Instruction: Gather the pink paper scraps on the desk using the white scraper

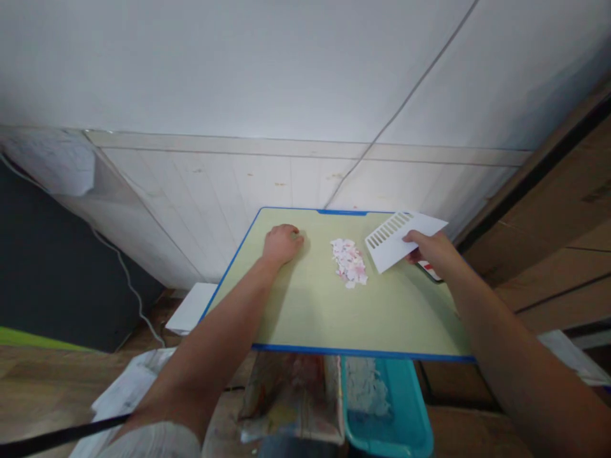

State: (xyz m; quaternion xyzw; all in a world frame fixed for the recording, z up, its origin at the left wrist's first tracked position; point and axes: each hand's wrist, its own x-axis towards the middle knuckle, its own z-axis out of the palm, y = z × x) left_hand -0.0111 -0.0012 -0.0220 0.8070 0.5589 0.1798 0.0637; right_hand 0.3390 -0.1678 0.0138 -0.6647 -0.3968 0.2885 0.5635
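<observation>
My right hand pinches a white card with a row of slots cut along its left part, thumb on top. It is tilted above the right side of a pale yellow tabletop with a blue rim. Left of the card lies a flat pile of small white and pinkish paper pieces. Partly under my right hand is a phone-like object with a red and white face. On the table's left side rests my left hand, its fingers curled in; what they hold, if anything, is hidden.
Below the table's front edge stand a turquoise basin with white pieces inside and a box with mixed contents. A white wall rises behind the table. Cardboard boxes stand at right; a cable hangs at left.
</observation>
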